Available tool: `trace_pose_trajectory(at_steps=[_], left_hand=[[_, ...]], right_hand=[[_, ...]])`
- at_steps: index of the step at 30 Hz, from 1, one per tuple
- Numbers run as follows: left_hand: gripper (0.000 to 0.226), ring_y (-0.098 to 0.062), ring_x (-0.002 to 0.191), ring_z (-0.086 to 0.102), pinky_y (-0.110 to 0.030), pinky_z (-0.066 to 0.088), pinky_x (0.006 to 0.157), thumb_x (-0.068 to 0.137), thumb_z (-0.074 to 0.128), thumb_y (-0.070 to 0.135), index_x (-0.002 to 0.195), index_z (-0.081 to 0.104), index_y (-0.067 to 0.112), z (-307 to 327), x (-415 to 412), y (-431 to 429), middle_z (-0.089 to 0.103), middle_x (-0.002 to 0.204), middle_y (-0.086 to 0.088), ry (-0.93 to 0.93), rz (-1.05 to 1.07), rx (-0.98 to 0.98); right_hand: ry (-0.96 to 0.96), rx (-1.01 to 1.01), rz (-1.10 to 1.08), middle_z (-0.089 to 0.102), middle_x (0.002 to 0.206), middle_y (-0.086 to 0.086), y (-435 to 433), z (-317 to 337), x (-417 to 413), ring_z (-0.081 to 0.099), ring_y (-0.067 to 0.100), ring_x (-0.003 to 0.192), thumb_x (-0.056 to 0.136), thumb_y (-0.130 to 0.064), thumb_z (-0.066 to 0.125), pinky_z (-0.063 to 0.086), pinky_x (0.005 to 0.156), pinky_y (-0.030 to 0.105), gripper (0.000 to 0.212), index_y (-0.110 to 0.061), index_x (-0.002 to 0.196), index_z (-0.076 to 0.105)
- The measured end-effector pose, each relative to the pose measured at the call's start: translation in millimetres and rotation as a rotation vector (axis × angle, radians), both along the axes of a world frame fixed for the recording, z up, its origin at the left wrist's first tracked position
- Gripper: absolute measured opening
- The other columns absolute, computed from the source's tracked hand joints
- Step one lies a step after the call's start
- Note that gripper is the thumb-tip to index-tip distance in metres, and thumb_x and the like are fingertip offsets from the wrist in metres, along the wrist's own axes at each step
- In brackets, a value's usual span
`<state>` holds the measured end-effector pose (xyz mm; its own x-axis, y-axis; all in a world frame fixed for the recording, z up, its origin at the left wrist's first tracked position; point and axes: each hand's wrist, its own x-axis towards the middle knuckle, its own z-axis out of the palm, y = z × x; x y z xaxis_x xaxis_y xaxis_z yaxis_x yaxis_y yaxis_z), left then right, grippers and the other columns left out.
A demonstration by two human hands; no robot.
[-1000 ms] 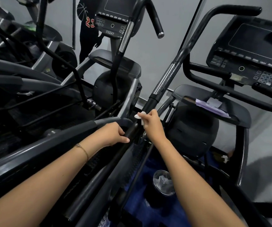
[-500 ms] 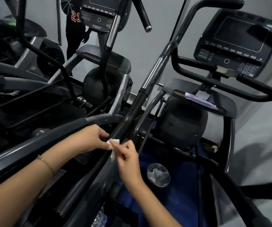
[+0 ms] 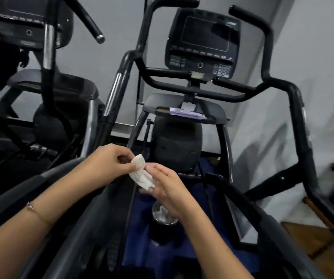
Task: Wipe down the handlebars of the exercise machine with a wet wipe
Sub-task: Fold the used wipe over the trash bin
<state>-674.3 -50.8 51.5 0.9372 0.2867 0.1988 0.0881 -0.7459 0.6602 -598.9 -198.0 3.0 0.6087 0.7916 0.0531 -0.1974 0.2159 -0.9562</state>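
The fingers (image 3: 129, 168) of the left hand (image 3: 109, 164) pinch the top edge of the white wet wipe (image 3: 142, 175), while the right hand (image 3: 167, 187) grips its lower part, the cloth draped over that hand's curled fingers. The wipe hangs in the air between the two hands, crumpled and partly folded, touching neither bar. Beyond the hands stands the exercise machine, its console (image 3: 202, 41) dark. The left handlebar (image 3: 120, 83), black with a chrome section, rises just left of the console; the right handlebar (image 3: 295, 121) bends down the far side, well apart from the wipe. On the tray (image 3: 212, 115) under the console lies a purple pack (image 3: 188, 114). Directly below the right wrist sits a dark round container (image 3: 162, 216) with crumpled white material inside, on a blue floor covering (image 3: 142, 248). A thin bracelet (image 3: 37, 213) circles the left wrist.
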Motion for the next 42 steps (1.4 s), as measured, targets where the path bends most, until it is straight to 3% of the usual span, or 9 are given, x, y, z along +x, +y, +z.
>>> trace_pose_trajectory(at_steps=[4, 12, 15, 18, 21, 24, 29, 38, 42], left_hand=[[0.014, -0.002, 0.054, 0.054, -0.019, 0.043, 0.059, 0.081, 0.068, 0.030, 0.069, 0.067, 0.023, 6, 36, -33, 0.063, 0.060, 0.006, 0.009, -0.054, -0.043], [0.020, 0.001, 0.030, 0.043, -0.010, 0.037, 0.036, 0.090, 0.057, 0.006, 0.071, 0.058, 0.012, -12, 124, -93, 0.050, 0.048, 0.002, 0.110, -0.118, -0.535], [0.013, -0.001, 0.048, 0.052, -0.011, 0.045, 0.047, 0.090, 0.059, 0.010, 0.077, 0.061, 0.010, -24, 149, -111, 0.058, 0.055, 0.004, 0.112, -0.177, -0.689], [0.023, -0.018, 0.089, 0.064, -0.029, 0.053, 0.087, 0.088, 0.061, 0.023, 0.094, 0.064, 0.002, -38, 174, -127, 0.066, 0.090, -0.011, 0.141, -0.343, -1.057], [0.028, -0.016, 0.083, 0.069, -0.028, 0.058, 0.077, 0.086, 0.056, 0.031, 0.086, 0.075, 0.010, -47, 195, -137, 0.071, 0.090, -0.009, 0.157, -0.408, -1.310], [0.017, -0.009, 0.061, 0.065, -0.018, 0.052, 0.053, 0.074, 0.073, 0.017, 0.089, 0.065, 0.012, -56, 212, -138, 0.069, 0.075, -0.003, 0.162, -0.298, -1.254], [0.017, -0.004, 0.054, 0.060, -0.013, 0.046, 0.047, 0.081, 0.070, 0.002, 0.096, 0.067, 0.010, -82, 240, -123, 0.069, 0.074, -0.001, 0.244, -0.149, -1.014], [0.020, -0.002, 0.033, 0.051, -0.010, 0.047, 0.040, 0.083, 0.062, -0.010, 0.072, 0.062, 0.007, -156, 337, -75, 0.055, 0.064, -0.009, 0.267, 0.154, -0.805], [0.022, -0.010, 0.052, 0.053, -0.009, 0.043, 0.042, 0.081, 0.066, -0.004, 0.066, 0.062, 0.011, -200, 380, -59, 0.058, 0.063, -0.005, 0.245, 0.301, -0.627]], right_hand=[[-0.213, -0.112, -0.158, 0.063, 0.086, 0.004, -32, 6, 21, 0.058, 0.011, 0.078, 0.090, -0.021, 0.058, 0.050, 0.063, 0.023, 0.009, -0.017, 0.089, 0.066], [-0.232, -0.115, -0.405, 0.063, 0.071, -0.001, -97, 12, 93, 0.058, 0.008, 0.062, 0.089, -0.004, 0.056, 0.050, 0.054, 0.018, 0.015, -0.012, 0.077, 0.063], [-0.417, -0.186, -0.515, 0.060, 0.070, 0.001, -115, 8, 120, 0.054, 0.007, 0.058, 0.090, -0.007, 0.056, 0.045, 0.049, 0.018, 0.015, -0.013, 0.078, 0.062], [-0.460, -0.228, -0.538, 0.059, 0.069, -0.001, -130, 3, 147, 0.051, 0.006, 0.056, 0.089, -0.010, 0.058, 0.041, 0.047, 0.018, 0.014, -0.016, 0.078, 0.064], [-0.484, -0.264, -0.544, 0.059, 0.069, -0.008, -146, -3, 174, 0.051, 0.001, 0.060, 0.089, -0.011, 0.058, 0.040, 0.052, 0.015, 0.012, -0.017, 0.081, 0.065], [-0.433, -0.291, -0.554, 0.064, 0.077, -0.005, -162, -7, 197, 0.056, 0.001, 0.067, 0.088, -0.010, 0.060, 0.044, 0.060, 0.013, 0.008, -0.014, 0.088, 0.067], [-0.132, -0.295, -0.467, 0.064, 0.075, 0.004, -174, -21, 233, 0.058, 0.006, 0.058, 0.085, -0.001, 0.061, 0.047, 0.052, 0.017, 0.011, -0.011, 0.088, 0.066], [-0.143, -0.570, -0.459, 0.057, 0.071, 0.006, -114, -86, 340, 0.055, 0.013, 0.062, 0.085, 0.012, 0.053, 0.052, 0.047, 0.014, 0.019, -0.004, 0.078, 0.061], [-0.298, -0.770, -0.485, 0.057, 0.062, 0.002, -69, -133, 387, 0.056, 0.012, 0.056, 0.080, 0.010, 0.052, 0.053, 0.051, 0.019, 0.023, -0.006, 0.073, 0.066]])
